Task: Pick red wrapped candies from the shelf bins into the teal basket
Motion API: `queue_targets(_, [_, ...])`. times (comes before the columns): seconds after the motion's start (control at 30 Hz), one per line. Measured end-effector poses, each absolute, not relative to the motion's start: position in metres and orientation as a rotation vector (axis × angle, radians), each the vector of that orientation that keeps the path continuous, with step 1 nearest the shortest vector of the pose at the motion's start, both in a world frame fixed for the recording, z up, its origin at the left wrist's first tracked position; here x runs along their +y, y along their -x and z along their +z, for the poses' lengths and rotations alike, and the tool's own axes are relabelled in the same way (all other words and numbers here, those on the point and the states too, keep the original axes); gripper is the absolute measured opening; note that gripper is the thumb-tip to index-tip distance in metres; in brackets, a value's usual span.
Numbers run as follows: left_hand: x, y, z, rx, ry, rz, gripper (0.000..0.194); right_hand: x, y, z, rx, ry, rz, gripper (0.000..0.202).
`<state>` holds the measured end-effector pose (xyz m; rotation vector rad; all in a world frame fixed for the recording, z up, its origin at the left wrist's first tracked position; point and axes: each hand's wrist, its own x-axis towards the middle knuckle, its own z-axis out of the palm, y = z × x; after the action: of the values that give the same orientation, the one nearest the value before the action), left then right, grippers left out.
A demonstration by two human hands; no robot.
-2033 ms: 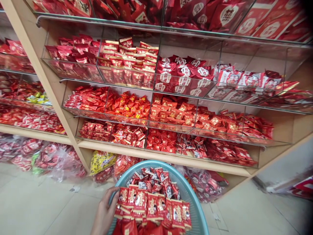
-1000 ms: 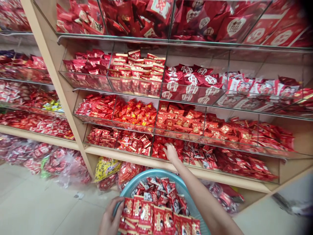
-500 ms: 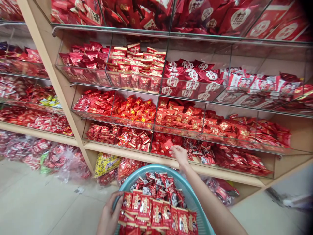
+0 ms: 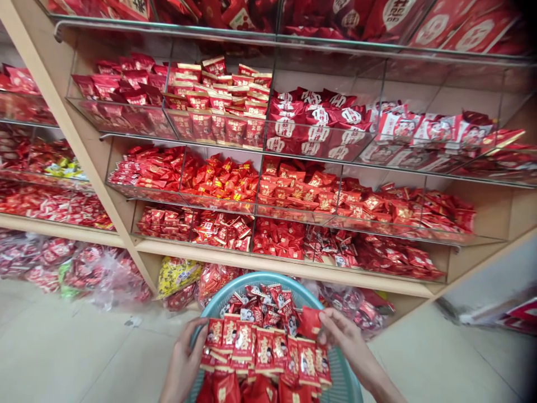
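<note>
A teal plastic basket (image 4: 348, 374) sits low in front of me, filled with red wrapped candies (image 4: 264, 350). My left hand (image 4: 187, 352) is closed around the basket's left rim, thumb on the inner side. Above the basket's right side, my right hand (image 4: 346, 338) pinches one plain red candy packet (image 4: 309, 323) between thumb and fingers. Gold-trimmed packets stand in rows in the middle of the basket. Behind them lie red, black and white candies (image 4: 251, 305), and plain red packets (image 4: 229, 388) show at the near edge.
A wooden shelf unit (image 4: 289, 267) with clear-fronted bins of red packets spans the view ahead. Below its bottom board lie a yellow bag (image 4: 178, 277) and several plastic bags of candy (image 4: 121, 280) on the tiled floor (image 4: 104, 347).
My right hand has come back from the bottom shelf bin to above the basket, carrying the red packet. My left hand stays on the rim. The view has shifted slightly.
</note>
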<state>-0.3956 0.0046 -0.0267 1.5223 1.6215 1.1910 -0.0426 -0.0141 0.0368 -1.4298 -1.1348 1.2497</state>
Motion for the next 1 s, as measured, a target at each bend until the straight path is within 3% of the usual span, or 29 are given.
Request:
queue_targets(0.37, [0.007,0.397,-0.032,1.617,-1.526,1.19,0.036,-0.043,0.025,0.045,-1.66,1.459,1.629,0.027])
queue_targets(0.57, [0.007,0.397,-0.032,1.608,-1.526,1.181,0.037,-0.044,0.037,0.032,-1.776,1.624,1.603,0.021])
queue_targets(0.77, [0.007,0.399,-0.034,1.599,-1.534,1.189,0.037,-0.041,0.045,0.033,-1.838,1.785,1.363,0.008])
queue_targets(1.0, [0.007,0.398,-0.034,1.622,-1.522,1.177,0.038,-0.039,0.049,0.031,-1.967,1.726,1.478,0.016])
